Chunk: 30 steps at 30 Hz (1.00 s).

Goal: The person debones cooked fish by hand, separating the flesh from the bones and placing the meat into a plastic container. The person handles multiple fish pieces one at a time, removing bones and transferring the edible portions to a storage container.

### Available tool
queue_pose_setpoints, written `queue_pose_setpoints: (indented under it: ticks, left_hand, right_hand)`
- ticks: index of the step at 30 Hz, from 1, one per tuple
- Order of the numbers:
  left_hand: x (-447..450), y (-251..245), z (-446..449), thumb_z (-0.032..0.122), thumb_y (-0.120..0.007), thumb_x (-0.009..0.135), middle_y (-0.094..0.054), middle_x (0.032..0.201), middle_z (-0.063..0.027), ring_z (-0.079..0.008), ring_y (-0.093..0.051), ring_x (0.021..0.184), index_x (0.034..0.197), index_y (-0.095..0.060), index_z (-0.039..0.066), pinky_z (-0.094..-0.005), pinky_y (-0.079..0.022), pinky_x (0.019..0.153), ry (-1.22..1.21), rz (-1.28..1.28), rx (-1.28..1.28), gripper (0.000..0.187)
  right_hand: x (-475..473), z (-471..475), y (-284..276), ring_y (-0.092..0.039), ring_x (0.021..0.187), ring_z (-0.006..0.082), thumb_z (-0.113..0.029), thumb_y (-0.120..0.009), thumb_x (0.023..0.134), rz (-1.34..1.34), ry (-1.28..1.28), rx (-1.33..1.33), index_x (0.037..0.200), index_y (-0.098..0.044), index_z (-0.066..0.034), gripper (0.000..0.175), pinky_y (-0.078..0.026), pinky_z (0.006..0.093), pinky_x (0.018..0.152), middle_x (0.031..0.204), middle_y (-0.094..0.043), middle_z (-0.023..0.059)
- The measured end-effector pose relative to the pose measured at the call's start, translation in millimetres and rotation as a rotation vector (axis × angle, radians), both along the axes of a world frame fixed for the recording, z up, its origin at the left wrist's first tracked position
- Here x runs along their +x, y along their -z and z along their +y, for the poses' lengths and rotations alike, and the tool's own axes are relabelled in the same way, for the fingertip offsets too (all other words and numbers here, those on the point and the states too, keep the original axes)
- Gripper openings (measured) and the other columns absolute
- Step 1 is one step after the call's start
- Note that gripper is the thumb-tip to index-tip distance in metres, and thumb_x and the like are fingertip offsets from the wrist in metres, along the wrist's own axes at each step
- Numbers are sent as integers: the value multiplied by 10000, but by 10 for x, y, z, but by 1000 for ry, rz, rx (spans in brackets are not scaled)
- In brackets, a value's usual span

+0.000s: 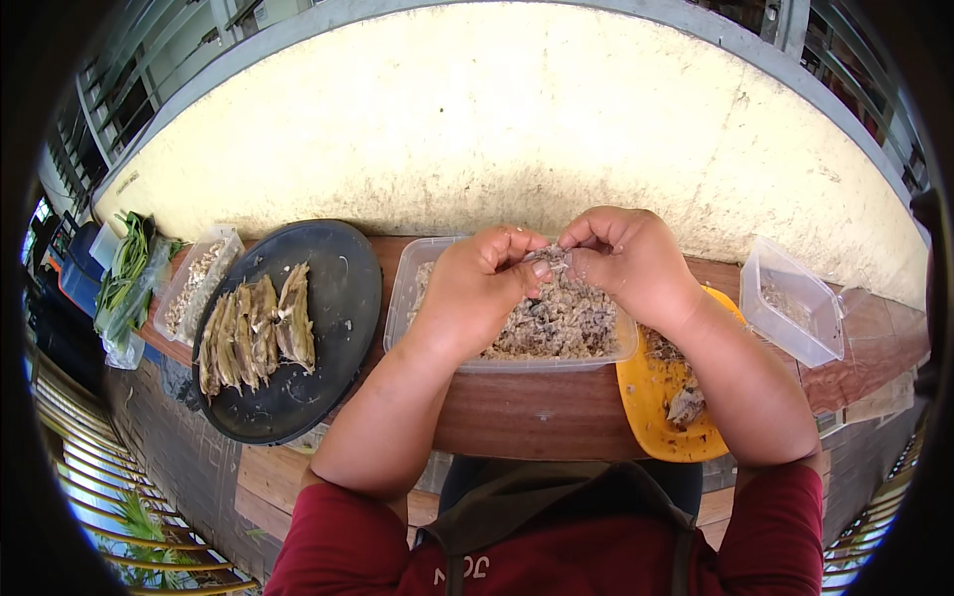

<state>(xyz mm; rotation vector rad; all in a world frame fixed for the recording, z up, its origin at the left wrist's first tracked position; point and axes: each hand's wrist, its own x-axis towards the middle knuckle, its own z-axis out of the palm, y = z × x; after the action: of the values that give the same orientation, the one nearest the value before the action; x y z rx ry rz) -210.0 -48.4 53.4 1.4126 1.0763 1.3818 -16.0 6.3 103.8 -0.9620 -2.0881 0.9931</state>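
Note:
My left hand (481, 287) and my right hand (633, 261) meet over a clear plastic tub (514, 365). Between their thumbs and fingertips they pinch a small greyish piece of what looks like fish flesh (550, 257). The fingers partly hide the piece. Below it, the tub holds a heap of grey-brown flaked flesh (566, 324) with some darker bits. Beneath my right forearm lies an orange plate (641, 417), partly covered by the arm. On it rest fish scraps (686, 406) and dark crumbs.
Left of the tub, a black oval tray (335, 298) bears several brown fish-like pieces (253, 335) in a row, overhanging the table's front edge. Beyond are a tub of pale chopped bits (195, 287) and bagged green leaves (127, 276). A clear container (794, 305) stands right, near the wall (477, 127).

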Motion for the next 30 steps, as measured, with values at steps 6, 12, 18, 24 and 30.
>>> queue_pose_setpoints:
  ticks: [6,12,18,24,30]
  left_hand:
    - [-9,-68,-24,79,-654,1001,-728,961,-72,-112,-661,809,1156,-662,-18,-260,-540,735,-2,-75,-47,183]
    - [2,-72,-27,66,-637,1006,-724,930,-72,-116,-656,781,1147,-658,-21,-261,-528,712,-9,-148,-54,167]
    - [-15,-57,-1,48,-619,1007,-714,938,-73,-120,-650,767,1173,-636,-12,-262,-524,701,-58,-135,-37,177]
    - [-2,-66,-14,45,-630,1001,-720,920,-76,-121,-661,777,1119,-656,-8,-268,-538,709,-54,-101,-18,132]
    - [48,-72,-47,47,-642,996,-731,900,-86,-126,-668,758,1097,-669,-12,-279,-551,708,-47,-63,-44,120]
  right_hand:
    - [48,56,-32,-696,855,136,11,-565,925,132,-36,-221,1049,-716,38,197,-561,284,778,906,-729,100]
    - [92,79,-15,-704,910,149,-3,-532,925,190,-68,-265,1074,-712,37,237,-555,295,812,931,-735,117]
    - [88,61,17,-693,892,142,-27,-568,929,231,-49,-286,1075,-713,31,213,-545,290,803,949,-732,109]
    - [48,51,53,-669,850,126,-72,-699,909,152,-60,-181,1061,-714,28,183,-540,277,760,939,-733,91]
    - [-83,65,133,-643,799,104,7,-689,907,164,-59,-142,1069,-696,40,165,-543,276,725,935,-721,74]
